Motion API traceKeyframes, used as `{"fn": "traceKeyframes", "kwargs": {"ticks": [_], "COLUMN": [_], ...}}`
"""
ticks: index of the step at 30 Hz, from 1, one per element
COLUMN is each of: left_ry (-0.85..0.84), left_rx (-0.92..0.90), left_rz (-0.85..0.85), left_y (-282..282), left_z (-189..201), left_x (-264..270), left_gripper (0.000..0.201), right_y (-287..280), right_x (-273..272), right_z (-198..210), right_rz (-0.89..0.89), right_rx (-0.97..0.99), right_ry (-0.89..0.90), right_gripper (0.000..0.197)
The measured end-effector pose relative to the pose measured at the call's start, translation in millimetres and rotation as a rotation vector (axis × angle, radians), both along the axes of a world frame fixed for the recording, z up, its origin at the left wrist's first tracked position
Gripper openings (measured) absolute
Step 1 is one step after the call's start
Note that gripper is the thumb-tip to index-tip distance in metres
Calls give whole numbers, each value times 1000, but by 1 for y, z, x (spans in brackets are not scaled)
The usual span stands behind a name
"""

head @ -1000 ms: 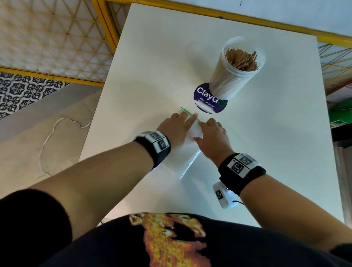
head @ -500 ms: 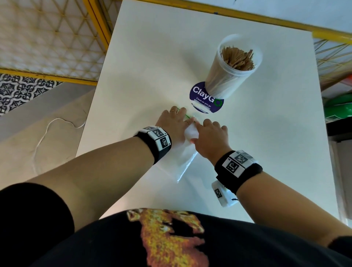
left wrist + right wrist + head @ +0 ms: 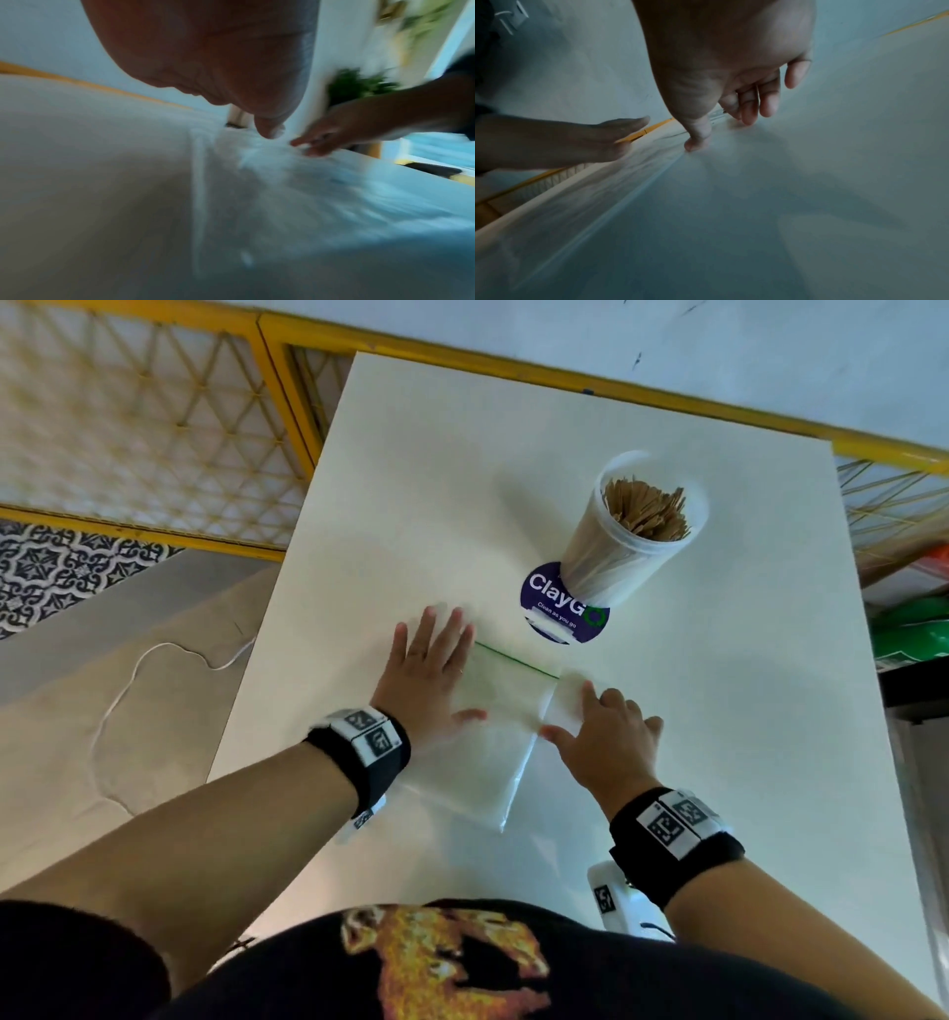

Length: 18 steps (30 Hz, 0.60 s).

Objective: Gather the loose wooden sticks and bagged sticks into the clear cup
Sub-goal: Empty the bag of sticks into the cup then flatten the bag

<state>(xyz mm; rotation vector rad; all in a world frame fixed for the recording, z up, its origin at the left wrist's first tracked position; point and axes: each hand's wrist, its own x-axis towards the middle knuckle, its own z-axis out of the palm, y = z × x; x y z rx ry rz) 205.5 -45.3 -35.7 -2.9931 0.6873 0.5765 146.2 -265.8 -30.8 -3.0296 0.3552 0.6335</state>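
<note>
A clear cup (image 3: 637,531) packed with wooden sticks (image 3: 648,509) stands upright at the table's far right. An empty-looking clear zip bag (image 3: 493,762) with a green seal line lies flat on the white table (image 3: 719,711) in front of me. My left hand (image 3: 431,670) lies flat on the bag's left part, fingers spread and straight. My right hand (image 3: 601,726) touches the bag's top right corner with its fingertips, thumb on the bag's right edge. In the right wrist view the thumb (image 3: 695,144) presses the bag's edge (image 3: 603,182). No loose sticks show on the table.
A round purple ClayGo sticker (image 3: 552,603) is on the table just in front of the cup. A yellow metal railing (image 3: 287,397) runs along the left and far sides. A white cable (image 3: 128,680) lies on the floor to the left.
Both hands were together at the middle of the bag's top edge. They have slid apart along it, the left hand to the left, the right hand to the right corner.
</note>
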Motion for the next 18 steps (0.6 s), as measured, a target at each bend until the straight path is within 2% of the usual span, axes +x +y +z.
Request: {"fn": "traceKeyframes", "kwargs": {"ticks": [3, 6, 7, 9, 12, 15, 18], "left_ry": [2, 222, 200, 156, 190, 190, 175], "left_rx": [-116, -37, -13, 37, 91, 101, 131], "left_rz": [-182, -101, -43, 43, 111, 102, 32], "left_y": [22, 50, 61, 78, 100, 114, 122], "left_z": [10, 4, 4, -1, -7, -7, -4], "left_x": [-51, -76, -72, -48, 8, 54, 79], "left_gripper": [89, 89, 88, 82, 65, 67, 68], "right_y": [16, 41, 52, 72, 97, 114, 123], "right_x": [23, 46, 52, 58, 52, 49, 52], "right_z": [0, 4, 6, 6, 1, -6, -13], "right_rz": [29, 69, 99, 216, 493, 653, 687], "right_rx": [39, 99, 132, 203, 254, 194, 171], "right_ry": [-23, -44, -70, -140, -205, -64, 26], "right_gripper": [76, 69, 67, 61, 51, 58, 71]}}
